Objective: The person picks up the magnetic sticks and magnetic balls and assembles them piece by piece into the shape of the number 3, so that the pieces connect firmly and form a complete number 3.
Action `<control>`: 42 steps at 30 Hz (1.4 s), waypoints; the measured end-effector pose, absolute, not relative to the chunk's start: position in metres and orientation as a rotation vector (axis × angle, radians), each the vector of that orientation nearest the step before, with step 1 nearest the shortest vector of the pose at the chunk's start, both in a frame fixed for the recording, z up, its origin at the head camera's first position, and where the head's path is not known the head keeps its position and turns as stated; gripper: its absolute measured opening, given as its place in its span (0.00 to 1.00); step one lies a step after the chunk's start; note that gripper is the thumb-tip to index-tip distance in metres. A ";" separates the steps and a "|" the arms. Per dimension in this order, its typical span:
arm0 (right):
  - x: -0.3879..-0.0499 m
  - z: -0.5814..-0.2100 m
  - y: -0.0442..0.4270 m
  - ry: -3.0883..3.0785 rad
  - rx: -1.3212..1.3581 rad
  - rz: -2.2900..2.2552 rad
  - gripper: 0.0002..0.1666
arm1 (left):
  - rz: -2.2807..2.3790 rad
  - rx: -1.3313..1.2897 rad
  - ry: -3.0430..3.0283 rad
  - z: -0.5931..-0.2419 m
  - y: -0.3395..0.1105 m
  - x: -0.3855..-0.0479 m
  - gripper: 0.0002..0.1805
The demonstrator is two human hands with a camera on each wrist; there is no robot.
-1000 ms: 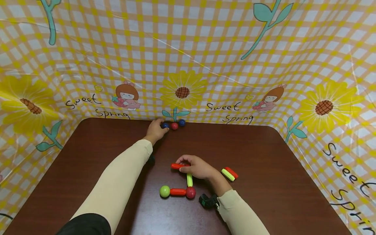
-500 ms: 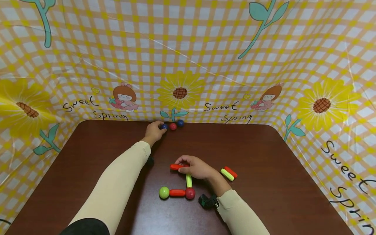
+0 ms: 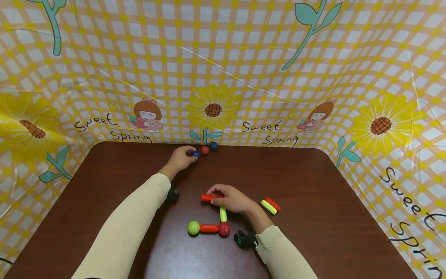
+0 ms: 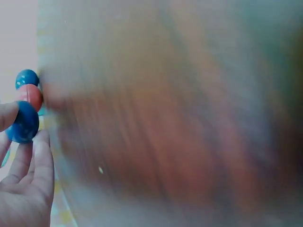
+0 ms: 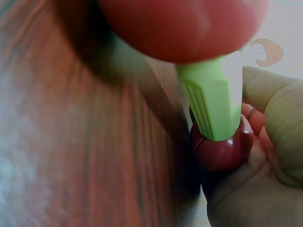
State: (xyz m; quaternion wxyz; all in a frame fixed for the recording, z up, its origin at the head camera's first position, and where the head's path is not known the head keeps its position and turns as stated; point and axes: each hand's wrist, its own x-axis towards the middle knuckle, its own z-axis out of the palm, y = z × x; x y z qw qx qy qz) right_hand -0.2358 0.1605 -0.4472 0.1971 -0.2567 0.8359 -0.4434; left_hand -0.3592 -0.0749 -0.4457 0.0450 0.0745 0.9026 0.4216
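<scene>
At the table's far edge my left hand (image 3: 179,159) pinches a blue ball (image 3: 196,154) between thumb and fingers; the left wrist view shows this blue ball (image 4: 24,124) too. Nearer me, my right hand (image 3: 234,199) holds a corner of a ball-and-stick toy, with its fingers around a dark red ball (image 5: 225,149) that the head view hides. A red stick (image 3: 207,198) points left from that hand. A light green stick (image 3: 223,214) runs towards me to another red ball (image 3: 224,228). From there a red stick (image 3: 209,228) reaches a green ball (image 3: 193,228).
Just right of the left hand sit a red ball (image 3: 204,150) and another blue ball (image 3: 213,146). Right of the right hand lie a loose light green stick (image 3: 268,207) and a red stick (image 3: 273,204), side by side. A checked cloth (image 3: 244,58) rises behind the brown table (image 3: 296,240).
My left hand has closed around the blue ball and drawn it slightly towards me, away from the cloth. The right hand and the toy stay about where they were.
</scene>
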 end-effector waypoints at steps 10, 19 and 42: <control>-0.236 -0.447 0.160 2.351 -0.685 -1.243 0.11 | 1.399 0.348 2.616 -0.446 -0.090 -0.331 0.20; -0.235 -0.445 0.161 2.364 -0.678 -1.226 0.10 | 1.485 0.395 2.501 -0.436 -0.097 -0.305 0.19; -0.236 -0.449 0.159 2.340 -0.678 -1.269 0.10 | 1.353 0.657 2.335 -0.436 -0.104 -0.249 0.14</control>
